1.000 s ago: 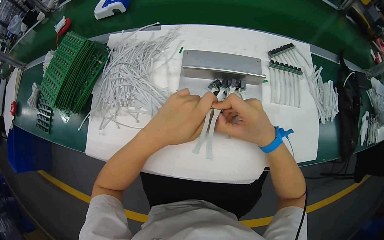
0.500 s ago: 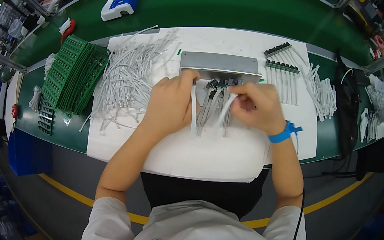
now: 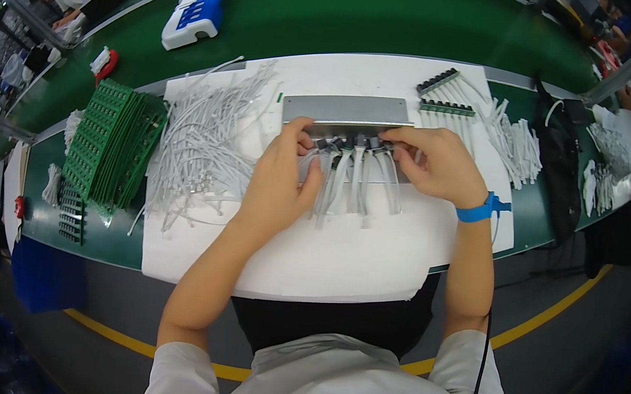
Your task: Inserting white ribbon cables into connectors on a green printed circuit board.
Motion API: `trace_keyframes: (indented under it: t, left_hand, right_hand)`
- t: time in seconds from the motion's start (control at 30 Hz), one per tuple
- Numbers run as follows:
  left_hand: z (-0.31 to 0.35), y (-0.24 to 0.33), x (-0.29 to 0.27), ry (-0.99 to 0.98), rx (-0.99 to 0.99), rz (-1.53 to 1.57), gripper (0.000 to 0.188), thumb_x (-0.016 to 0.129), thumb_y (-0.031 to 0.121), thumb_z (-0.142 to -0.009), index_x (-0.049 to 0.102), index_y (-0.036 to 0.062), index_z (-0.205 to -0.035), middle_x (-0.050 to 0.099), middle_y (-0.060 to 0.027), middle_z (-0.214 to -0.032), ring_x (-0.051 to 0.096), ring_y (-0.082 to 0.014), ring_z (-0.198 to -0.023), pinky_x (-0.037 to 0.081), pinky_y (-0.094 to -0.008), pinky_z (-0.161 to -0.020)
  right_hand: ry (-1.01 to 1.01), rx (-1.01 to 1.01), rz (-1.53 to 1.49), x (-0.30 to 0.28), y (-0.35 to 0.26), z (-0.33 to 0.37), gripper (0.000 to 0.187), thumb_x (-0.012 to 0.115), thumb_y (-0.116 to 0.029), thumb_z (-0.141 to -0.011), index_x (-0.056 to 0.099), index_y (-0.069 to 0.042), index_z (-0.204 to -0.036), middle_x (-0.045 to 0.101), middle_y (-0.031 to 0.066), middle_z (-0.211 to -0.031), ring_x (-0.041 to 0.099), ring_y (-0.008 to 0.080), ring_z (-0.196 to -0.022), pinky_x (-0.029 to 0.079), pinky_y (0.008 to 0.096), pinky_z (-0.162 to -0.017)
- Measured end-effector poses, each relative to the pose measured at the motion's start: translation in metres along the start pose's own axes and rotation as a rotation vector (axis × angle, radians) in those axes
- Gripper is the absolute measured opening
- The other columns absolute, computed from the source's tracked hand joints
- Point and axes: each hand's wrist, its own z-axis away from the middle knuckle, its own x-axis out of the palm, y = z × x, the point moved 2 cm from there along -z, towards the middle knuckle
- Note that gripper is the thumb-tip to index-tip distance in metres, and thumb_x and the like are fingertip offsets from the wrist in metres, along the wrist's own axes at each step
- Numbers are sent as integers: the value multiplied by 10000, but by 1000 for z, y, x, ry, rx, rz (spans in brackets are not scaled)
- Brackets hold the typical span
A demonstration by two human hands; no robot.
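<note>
Green bench point(image 3: 114, 241), blue bin point(image 3: 46, 277) below, both hands point(image 3: 278, 180) point(image 3: 446, 170) half-curled at connectors point(image 3: 361, 141) (contents, grip unclear)

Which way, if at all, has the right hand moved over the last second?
Yes: the right hand has moved rightward and forward, judged against the grey metal bracket.

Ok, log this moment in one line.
left hand: at left end of connector row; right hand: at its right end; white cables: from row toward person; metal fixture: beyond row
</note>
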Motion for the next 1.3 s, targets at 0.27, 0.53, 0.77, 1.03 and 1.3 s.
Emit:
trace_keyframes:
  t: [0.27, 0.53, 0.77, 1.03, 1.3]
  left_hand:
    - [2, 6, -5, -25, -87, 146, 551, 653, 62, -910, 428, 3, -1410, 628, -156, -1056, 611, -242, -902, 536, -334, -691]
    - [1, 8, -9, 27, 10, 37, 528, 653, 76, -928, 442, 5, -1407, 594, -102, -976, 551, -195, -798, 501, -307, -672]
    - [2, 10, -8, -13, -47, 405, 413, 514, 197, -1055, 440, 11, -1417, 595, -62, -922, 533, -118, -800, 438, -259, -715]
    - [9, 16, 5, -402, -246, 1060, 451, 553, 137, -1044, 384, 82, -1458, 587, -11, -970, 546, -76, -818, 446, -222, -699]
    - [5, 10, -7, -59, -284, 814, 144, 574, 155, -1064, 563, 28, -1130, 590, 22, -823, 506, -15, -646, 388, -191, -517]
  right_hand:
    - [561, 131, 42, -17, 49, -7, 233, 690, -69, -881, 707, -48, -1113, 706, 101, -916, 678, 235, -795, 542, 334, -692]
    - [492, 72, 546, -16, 93, 1, 228, 758, -158, -875, 713, -50, -1071, 642, 130, -1182, 570, 361, -1099, 465, 434, -934]
    - [502, 163, -215, -44, 72, 4, 164, 740, -58, -899, 715, -35, -1060, 723, 37, -951, 667, 160, -854, 515, 310, -817]
    - [-152, 25, -617, 11, -4, -4, 259, 864, -20, -788, 727, 29, -1002, 721, 71, -954, 669, 99, -804, 553, 219, -734]
    - [-175, 53, -1059, 23, -4, -3, 450, 728, -30, -902, 557, 39, -1313, 631, 139, -1227, 697, 152, -955, 577, 270, -817]
